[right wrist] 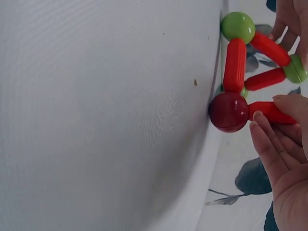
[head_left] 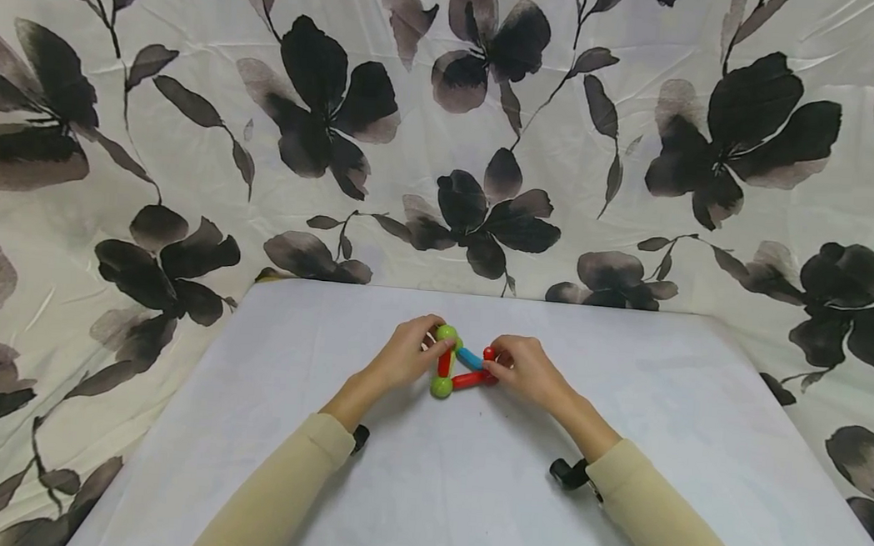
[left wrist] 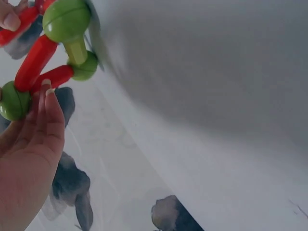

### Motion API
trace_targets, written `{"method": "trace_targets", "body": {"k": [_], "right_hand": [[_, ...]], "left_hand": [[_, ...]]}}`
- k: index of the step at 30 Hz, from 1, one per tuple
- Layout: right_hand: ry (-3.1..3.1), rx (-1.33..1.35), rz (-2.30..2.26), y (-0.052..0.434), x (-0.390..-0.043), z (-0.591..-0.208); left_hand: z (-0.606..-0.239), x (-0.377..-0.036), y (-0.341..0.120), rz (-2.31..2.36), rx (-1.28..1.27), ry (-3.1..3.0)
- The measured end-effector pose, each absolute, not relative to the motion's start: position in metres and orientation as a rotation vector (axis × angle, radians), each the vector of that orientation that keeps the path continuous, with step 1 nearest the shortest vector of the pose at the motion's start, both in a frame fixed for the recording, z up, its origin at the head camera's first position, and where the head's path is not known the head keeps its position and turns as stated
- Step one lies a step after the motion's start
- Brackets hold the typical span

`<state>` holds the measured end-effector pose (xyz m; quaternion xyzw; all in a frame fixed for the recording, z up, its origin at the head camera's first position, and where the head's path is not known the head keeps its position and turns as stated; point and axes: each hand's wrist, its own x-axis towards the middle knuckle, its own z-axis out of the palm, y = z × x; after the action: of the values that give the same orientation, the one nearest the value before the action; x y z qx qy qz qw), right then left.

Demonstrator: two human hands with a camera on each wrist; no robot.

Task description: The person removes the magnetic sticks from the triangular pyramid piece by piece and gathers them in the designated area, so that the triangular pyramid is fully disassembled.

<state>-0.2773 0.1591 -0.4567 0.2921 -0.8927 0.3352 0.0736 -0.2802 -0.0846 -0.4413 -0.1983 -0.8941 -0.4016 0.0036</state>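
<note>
A small frame of coloured rods and balls stands on the white table, between both hands. My left hand (head_left: 405, 353) grips its raised green ball (head_left: 446, 333), fingers behind and thumb in front. Below that ball, a red rod (head_left: 444, 364) slants down to another green ball (head_left: 441, 388) on the table. From there a lying red rod (head_left: 468, 380) runs right to a dark red ball (right wrist: 228, 112). My right hand (head_left: 529, 369) pinches a red rod (right wrist: 263, 111) that stands up from the dark red ball. A blue rod (head_left: 469, 358) lies behind, partly hidden by the fingers.
The white tabletop (head_left: 439, 490) stretches around the frame, its far edge close behind the hands. Behind it hangs a floral cloth (head_left: 590, 224). A dark wrist camera (head_left: 569, 473) sits under the right wrist.
</note>
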Motion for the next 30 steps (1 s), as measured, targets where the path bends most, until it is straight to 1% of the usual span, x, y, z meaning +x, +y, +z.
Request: {"method": "trace_targets", "body": {"k": [11, 25, 30], "right_hand": [[-2.762, 0.737, 1.187, 0.174, -0.277, -0.457], [-2.819, 0.683, 1.214, 0.188, -0.279, -0.456], [-2.838, 0.689, 1.229, 0.192, -0.278, -0.457]], "left_hand": [[-0.442, -0.277, -0.104, -1.221, -0.557, -2.832], [-0.445, -0.275, -0.125, -1.185, -0.629, -2.820], [-0.448, -0.275, -0.131, -1.167, -0.612, -2.851]]}}
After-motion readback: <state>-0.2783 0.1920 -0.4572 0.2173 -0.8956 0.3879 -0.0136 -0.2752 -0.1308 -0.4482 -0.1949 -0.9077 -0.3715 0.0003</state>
